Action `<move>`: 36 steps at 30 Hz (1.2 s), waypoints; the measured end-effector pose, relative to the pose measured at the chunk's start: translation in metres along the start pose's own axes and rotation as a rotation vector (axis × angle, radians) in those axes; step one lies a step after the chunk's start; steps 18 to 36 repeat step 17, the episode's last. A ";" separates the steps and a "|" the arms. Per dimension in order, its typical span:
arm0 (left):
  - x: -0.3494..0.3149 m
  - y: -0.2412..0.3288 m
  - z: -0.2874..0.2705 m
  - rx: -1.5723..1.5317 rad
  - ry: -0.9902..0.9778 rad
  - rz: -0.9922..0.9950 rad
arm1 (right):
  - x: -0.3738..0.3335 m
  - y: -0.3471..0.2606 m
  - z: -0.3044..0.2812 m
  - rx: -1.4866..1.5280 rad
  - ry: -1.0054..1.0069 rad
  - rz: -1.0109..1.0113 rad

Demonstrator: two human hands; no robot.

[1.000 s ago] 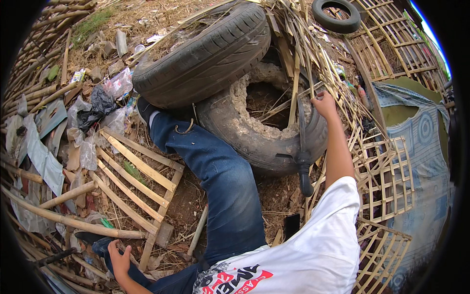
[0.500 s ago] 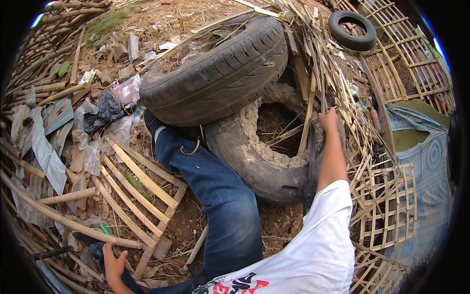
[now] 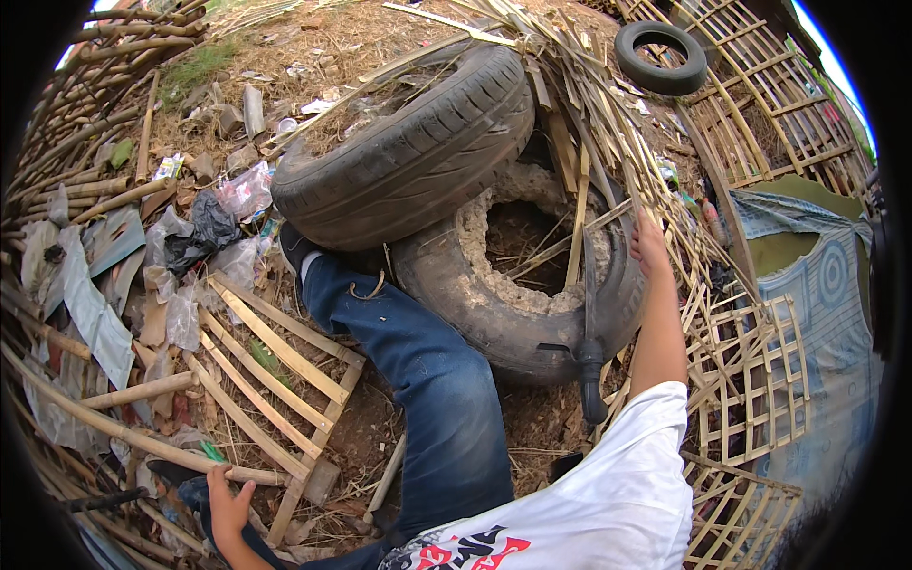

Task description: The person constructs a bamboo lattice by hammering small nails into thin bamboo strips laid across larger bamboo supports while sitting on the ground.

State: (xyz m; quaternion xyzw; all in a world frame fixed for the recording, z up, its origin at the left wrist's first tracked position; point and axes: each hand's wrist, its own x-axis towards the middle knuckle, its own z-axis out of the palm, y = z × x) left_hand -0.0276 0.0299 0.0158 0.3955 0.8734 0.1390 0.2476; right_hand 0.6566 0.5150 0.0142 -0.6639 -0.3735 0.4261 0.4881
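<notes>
My right hand (image 3: 650, 245) is closed on a thin bamboo strip at the edge of a bundle of bamboo strips (image 3: 579, 85); the strip's near end is hidden by the fingers. Left of that arm, a large knife with a black handle (image 3: 591, 375) lies on a worn tyre (image 3: 456, 323), its blade toward the hole. Rough concrete (image 3: 480, 252) lines the tyre's opening, with strips reaching into it. My left hand (image 3: 228, 513), low on the left, has its thumb and fingers apart and is empty, beside a bamboo pole (image 3: 171, 451).
Another tyre (image 3: 408, 142) leans on the first. A small tyre (image 3: 662, 59) and bamboo lattice panels (image 3: 750, 370) are at the right, near blue cloth (image 3: 822, 313). My jeans-clad leg (image 3: 427, 380) stretches between a slatted frame (image 3: 275, 366) and the tyres. Plastic litter (image 3: 214, 228) lies left.
My right hand and arm have shifted slightly right and down, uncovering the knife's handle on the tyre. My left hand has shifted slightly, its fingers still apart. The view has tilted slightly.
</notes>
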 end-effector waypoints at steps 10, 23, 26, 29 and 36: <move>-0.014 -0.047 0.001 -0.053 0.068 -0.012 | -0.073 0.034 -0.036 -0.193 0.028 -0.064; -0.009 -0.057 0.004 -0.085 0.024 -0.053 | -0.065 0.072 -0.084 -1.028 0.154 -0.258; -0.009 -0.057 0.004 -0.085 0.024 -0.053 | -0.065 0.072 -0.084 -1.028 0.154 -0.258; -0.009 -0.057 0.004 -0.085 0.024 -0.053 | -0.065 0.072 -0.084 -1.028 0.154 -0.258; -0.009 -0.057 0.004 -0.085 0.024 -0.053 | -0.065 0.072 -0.084 -1.028 0.154 -0.258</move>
